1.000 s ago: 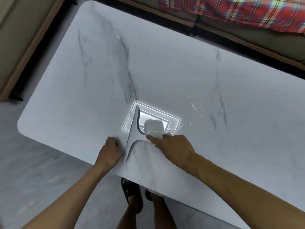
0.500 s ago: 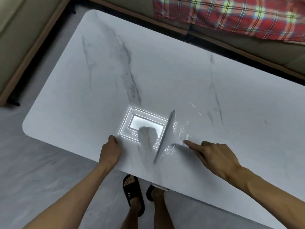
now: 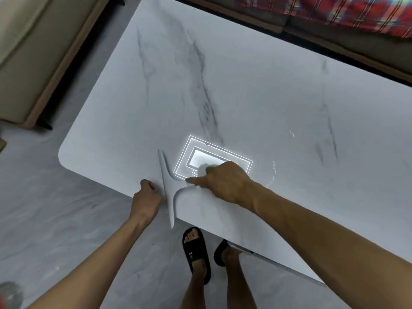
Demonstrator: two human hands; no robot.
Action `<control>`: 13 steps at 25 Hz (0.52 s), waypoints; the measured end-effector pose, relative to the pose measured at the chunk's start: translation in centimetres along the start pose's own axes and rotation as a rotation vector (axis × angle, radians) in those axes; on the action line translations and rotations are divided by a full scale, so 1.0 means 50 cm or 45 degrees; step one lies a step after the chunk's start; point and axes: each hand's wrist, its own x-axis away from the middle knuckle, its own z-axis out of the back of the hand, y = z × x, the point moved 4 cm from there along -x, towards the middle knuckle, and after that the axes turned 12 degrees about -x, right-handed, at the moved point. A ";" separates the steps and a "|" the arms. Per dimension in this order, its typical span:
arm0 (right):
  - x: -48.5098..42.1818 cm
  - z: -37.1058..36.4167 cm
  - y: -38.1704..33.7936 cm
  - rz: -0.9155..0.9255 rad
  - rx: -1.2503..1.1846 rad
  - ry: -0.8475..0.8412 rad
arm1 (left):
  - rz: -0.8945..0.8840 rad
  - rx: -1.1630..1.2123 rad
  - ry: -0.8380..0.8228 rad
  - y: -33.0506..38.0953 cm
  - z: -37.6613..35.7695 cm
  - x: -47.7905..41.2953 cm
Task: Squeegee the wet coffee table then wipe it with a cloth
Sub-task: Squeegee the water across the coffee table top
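The left hand (image 3: 146, 194) sits at the near edge of the counter (image 3: 256, 90) with its fingers curled. Whether its grip clamps the rim or only rests there, I cannot tell. Just to its right is the squeegee (image 3: 168, 188), on the counter's near-left part. Its blade runs away from the person and its near end overhangs the edge above the floor.

The right hand (image 3: 225, 181) has its grip closed on the handle, with the index finger stretched along it toward the blade. That is a sound hold, since the finger can press the rubber down evenly.

To do this pass well, I judge the blade should lie flat along its whole length and lean slightly into the direction of travel. The stroke should run in one unbroken sweep and carry the water off the rim rather than leave a ridge on the marble. The left hand is very near the blade's path (it would do better drawn back or slid aside).

Right of the hand, a bright ceiling-light reflection (image 3: 198, 159) shows the surface is glossy, so streaks will be easy to read. Farther right lie scattered water drops (image 3: 273, 166), well apart from the blade. The next pass ought to begin beyond them and overlap the lane already covered. No cloth is in view.
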 end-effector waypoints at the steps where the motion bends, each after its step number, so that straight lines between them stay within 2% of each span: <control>1: 0.006 0.009 0.027 -0.061 -0.019 0.058 | -0.014 -0.008 -0.023 0.007 -0.008 -0.001; 8: 0.186 0.020 0.233 -0.609 -0.296 0.294 | -0.173 -0.077 -0.229 0.100 -0.055 0.012; 10: 0.283 0.002 0.265 -0.734 -0.284 0.344 | -0.262 -0.174 -0.281 0.124 -0.073 0.020; 13: 0.423 -0.020 0.299 -0.918 -0.261 0.378 | -0.246 -0.326 -0.382 0.136 -0.093 0.021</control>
